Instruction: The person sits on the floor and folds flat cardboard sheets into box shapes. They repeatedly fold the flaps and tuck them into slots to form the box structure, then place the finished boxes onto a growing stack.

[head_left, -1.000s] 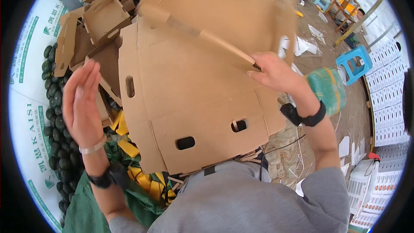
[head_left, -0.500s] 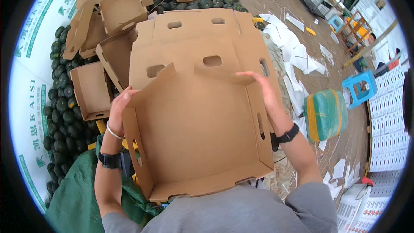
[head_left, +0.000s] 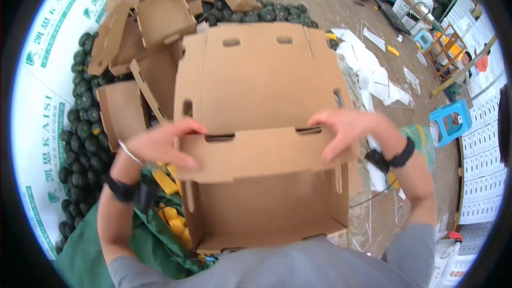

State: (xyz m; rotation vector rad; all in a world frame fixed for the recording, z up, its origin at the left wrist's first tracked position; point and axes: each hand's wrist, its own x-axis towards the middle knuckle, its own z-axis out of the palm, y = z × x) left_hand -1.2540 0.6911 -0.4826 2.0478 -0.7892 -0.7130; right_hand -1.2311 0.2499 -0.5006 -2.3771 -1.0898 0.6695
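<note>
An open, shallow brown cardboard box sits right in front of me, close to my body. Its far end panel is folded over and leans toward me above the box floor. At the left end of this panel, my left hand grips with the fingers behind the top edge and the thumb on the near face. My right hand holds the right end the same way, fingertips at a slot in the edge. Beyond the box lies a flat cardboard blank with cut-out hand holes. Both hands are slightly blurred.
Several formed cardboard boxes lie piled at the far left, over dark green rounded fruits. A green tarp is at the near left. To the right are white paper scraps, a green wrapped bundle and a blue stool.
My hands have moved from the box's far corners onto its far panel, which has folded over toward me. The view has shifted slightly.
</note>
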